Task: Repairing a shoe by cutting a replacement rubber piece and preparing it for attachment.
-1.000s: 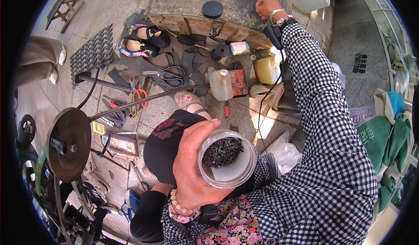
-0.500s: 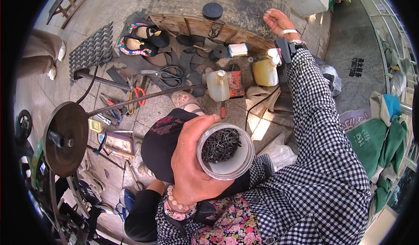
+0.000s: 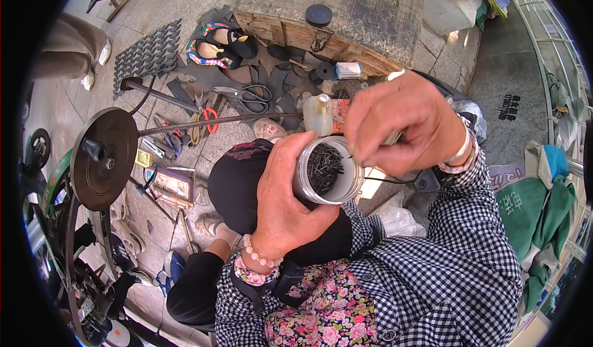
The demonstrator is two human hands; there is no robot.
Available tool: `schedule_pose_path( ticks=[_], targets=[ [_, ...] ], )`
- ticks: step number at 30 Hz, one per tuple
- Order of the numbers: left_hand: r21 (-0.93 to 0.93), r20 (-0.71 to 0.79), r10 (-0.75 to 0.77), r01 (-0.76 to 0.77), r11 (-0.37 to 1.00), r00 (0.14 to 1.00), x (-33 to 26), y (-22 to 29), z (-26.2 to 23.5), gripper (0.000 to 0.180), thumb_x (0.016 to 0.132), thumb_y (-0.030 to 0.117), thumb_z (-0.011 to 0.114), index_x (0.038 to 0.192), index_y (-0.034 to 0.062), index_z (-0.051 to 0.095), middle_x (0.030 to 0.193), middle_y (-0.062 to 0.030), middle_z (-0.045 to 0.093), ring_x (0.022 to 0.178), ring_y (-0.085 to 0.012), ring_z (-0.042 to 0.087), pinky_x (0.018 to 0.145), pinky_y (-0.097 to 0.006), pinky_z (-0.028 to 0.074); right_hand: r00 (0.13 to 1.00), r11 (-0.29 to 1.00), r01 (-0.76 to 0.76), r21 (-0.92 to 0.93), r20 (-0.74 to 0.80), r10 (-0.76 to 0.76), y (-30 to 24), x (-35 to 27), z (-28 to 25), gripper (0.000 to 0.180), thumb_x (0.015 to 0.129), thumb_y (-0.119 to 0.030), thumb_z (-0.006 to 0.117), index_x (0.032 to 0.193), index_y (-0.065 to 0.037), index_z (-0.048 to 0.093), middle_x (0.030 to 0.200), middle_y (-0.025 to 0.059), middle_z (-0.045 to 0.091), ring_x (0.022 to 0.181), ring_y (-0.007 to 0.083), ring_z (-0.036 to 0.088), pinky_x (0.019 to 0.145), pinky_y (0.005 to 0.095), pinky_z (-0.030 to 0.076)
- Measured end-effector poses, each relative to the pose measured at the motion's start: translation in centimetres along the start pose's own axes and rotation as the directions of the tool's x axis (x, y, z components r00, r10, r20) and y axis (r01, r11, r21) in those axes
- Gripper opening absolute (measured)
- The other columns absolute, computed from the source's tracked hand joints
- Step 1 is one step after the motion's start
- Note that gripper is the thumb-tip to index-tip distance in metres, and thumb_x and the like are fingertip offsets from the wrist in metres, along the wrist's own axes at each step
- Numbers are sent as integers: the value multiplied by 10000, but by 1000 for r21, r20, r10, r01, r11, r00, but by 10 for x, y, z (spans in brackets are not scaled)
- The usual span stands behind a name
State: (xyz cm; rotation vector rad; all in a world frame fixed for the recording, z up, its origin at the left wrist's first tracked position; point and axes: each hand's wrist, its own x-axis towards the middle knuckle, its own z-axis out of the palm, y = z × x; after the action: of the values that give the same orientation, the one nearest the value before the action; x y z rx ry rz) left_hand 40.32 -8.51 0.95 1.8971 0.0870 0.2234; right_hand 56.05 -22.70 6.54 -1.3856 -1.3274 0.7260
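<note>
My left hand (image 3: 289,189) is wrapped round a clear, round jar (image 3: 349,189), its open mouth tilted up toward me. Short dark nails (image 3: 323,166) fill one side of the jar, and its pale inner wall shows on the other. Over the right rim of the jar hovers my right hand (image 3: 404,121), thumb and fingers pinched together. A tiny dark sliver shows at those fingertips, too small to make out for certain. Beneath my left hand and the jar, a black cap-like cloth (image 3: 238,177) with a dark red pattern covers my lap area.
A wooden box (image 3: 364,13) bearing a black round lid (image 3: 319,15) stands ahead. Before it lie large scissors (image 3: 250,97), black embroidered shoes (image 3: 216,53), leather scraps and a translucent bottle (image 3: 318,117). A machine with a dark wheel (image 3: 104,159) stands left. Another person's legs (image 3: 74,44) are at far left.
My right hand has come back from beside the wooden box to the jar's rim, its fingers now pinched. The jar stays in my left hand. The whole view has shifted slightly.
</note>
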Motion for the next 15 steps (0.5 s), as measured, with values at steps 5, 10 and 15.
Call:
schedule_pose_path(
  ticks=[5,10,15],
  targets=[
    [31,24,-7,6,1000,1000,-2,4,-2,715,494,45,686,1158,13,424,1047,-166,508,974,-345,512,847,-382,415,997,889,66,-454,64,-41,-13,-6,29,104,624,-63,593,699,-44,523,693,57,495,627,231,561,538,322,471],
    [49,31,16,-17,999,999,-1,3,4,718,491,37,688,1158,10,423,1045,-169,506,966,-344,514,833,-380,421,986,758,131,-639,166,-30,-8,-5,35,111,597,-108,593,673,-57,529,666,32,489,676,210,556,536,309,475],
    [29,21,16,-16,999,1000,-2,4,1,706,492,36,691,1148,10,430,1044,-169,511,963,-338,520,825,-372,425,974,898,178,-402,202,-102,2,-7,17,89,648,-62,614,729,-47,580,679,40,538,651,189,562,538,276,467]
  ],
)
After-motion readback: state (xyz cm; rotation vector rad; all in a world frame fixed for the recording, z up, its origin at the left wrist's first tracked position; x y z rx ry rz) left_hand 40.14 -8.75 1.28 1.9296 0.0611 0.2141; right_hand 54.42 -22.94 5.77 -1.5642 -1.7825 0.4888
